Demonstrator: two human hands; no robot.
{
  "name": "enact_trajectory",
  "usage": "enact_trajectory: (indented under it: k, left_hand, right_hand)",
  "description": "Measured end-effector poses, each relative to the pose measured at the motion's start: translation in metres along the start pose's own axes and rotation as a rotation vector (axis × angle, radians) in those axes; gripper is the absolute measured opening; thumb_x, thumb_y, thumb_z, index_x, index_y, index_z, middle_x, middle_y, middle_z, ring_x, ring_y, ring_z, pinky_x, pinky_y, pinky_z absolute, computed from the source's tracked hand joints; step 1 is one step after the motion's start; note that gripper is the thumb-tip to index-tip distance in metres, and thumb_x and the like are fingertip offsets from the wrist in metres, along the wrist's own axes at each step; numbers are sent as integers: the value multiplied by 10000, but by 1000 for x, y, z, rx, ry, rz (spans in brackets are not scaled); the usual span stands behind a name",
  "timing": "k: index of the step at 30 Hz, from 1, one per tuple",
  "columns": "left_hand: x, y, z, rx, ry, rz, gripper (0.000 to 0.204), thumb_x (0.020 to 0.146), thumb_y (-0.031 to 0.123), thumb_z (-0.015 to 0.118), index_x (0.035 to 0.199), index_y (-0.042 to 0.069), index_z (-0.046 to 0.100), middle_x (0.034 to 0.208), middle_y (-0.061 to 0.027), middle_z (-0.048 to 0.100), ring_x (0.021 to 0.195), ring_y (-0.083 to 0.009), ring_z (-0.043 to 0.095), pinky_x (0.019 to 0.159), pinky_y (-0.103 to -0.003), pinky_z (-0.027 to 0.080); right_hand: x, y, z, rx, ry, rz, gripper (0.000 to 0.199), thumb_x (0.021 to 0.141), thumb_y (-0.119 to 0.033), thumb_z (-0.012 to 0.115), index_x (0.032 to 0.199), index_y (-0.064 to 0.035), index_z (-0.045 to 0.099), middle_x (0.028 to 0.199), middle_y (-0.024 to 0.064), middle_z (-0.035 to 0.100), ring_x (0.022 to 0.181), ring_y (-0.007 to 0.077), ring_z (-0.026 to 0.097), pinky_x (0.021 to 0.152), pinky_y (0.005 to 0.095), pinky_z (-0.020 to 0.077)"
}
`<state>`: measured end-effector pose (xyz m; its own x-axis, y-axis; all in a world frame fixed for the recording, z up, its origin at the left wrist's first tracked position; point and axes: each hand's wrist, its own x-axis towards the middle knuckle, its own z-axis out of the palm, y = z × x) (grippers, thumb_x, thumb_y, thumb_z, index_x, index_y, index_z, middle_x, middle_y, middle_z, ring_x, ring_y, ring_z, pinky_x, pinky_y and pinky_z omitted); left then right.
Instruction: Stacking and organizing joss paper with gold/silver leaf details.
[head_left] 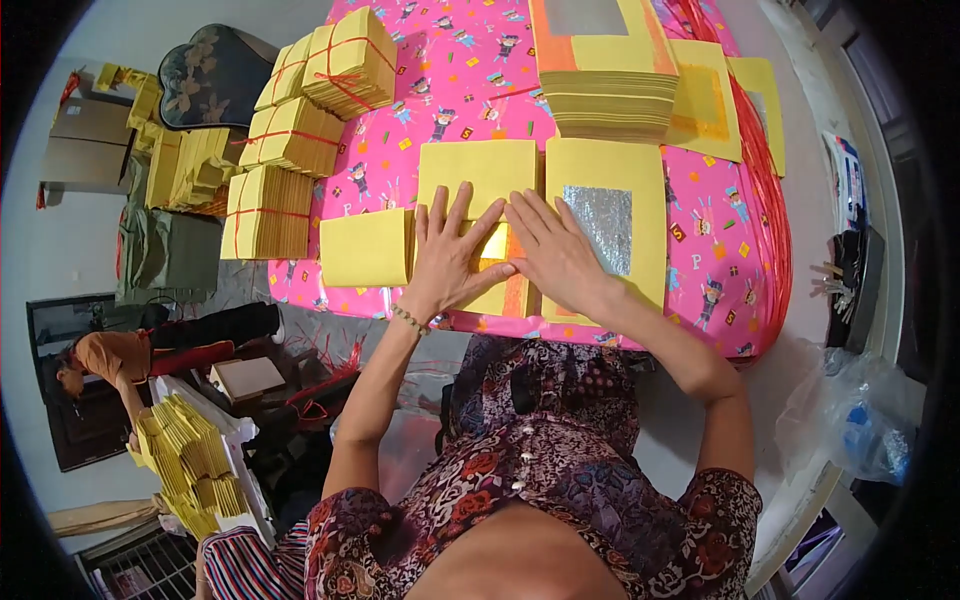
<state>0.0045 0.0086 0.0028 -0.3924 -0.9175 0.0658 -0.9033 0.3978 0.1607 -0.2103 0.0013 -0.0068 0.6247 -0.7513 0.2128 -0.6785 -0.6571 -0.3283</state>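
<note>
My left hand (447, 255) lies flat with its fingers spread on a yellow paper sheet (478, 165), partly folded over. Beside it, my right hand (562, 252) is stretched out, its fingertips on the same sheet near the left hand's fingers and its palm over the neighbouring stack. Between the hands show a bit of foil and an orange band. That stack of yellow paper (648, 270) carries a silver foil square on its top sheet. Left of my left hand sits a pile of folded yellow paper (362, 250).
Bundles of yellow paper (283, 140) tied with red string stand at the table's left. A taller paper stack (610, 95) is at the back, with red strings (765, 210) along the right edge. At lower left, another person (112, 352) is beside more yellow paper (185, 450).
</note>
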Motion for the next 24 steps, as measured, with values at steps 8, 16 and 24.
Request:
enact_trajectory:
  k: [8, 16, 24]
  left_hand:
    - [-1, -1, 3, -37, 3, 16, 870, 803, 802, 519, 1530, 350, 361, 1622, -181, 192, 1473, -498, 108, 1151, -677, 80]
    - [-3, -3, 6, -56, 53, 27, 882, 802, 824, 486, 1519, 320, 389, 1602, -194, 236, 1455, -514, 151, 1143, -684, 102]
    - [-13, -8, 6, -62, 87, 13, 982, 813, 805, 498, 1554, 186, 321, 1607, -172, 244, 1495, -424, 140, 1192, -584, 118]
  right_hand:
    - [-4, -4, 2, -14, -66, 46, 745, 939, -370, 571, 1511, 28, 307, 1591, 180, 275, 1496, 302, 213, 1205, 522, 179]
    - [1, -4, -5, -37, -140, 10, 749, 951, -346, 520, 1542, 13, 234, 1612, 175, 232, 1513, 287, 176, 1217, 534, 118]
    - [-1, 0, -2, -94, -184, -13, 734, 979, -339, 487, 1557, 1, 189, 1622, 186, 196, 1514, 306, 170, 1214, 532, 111]
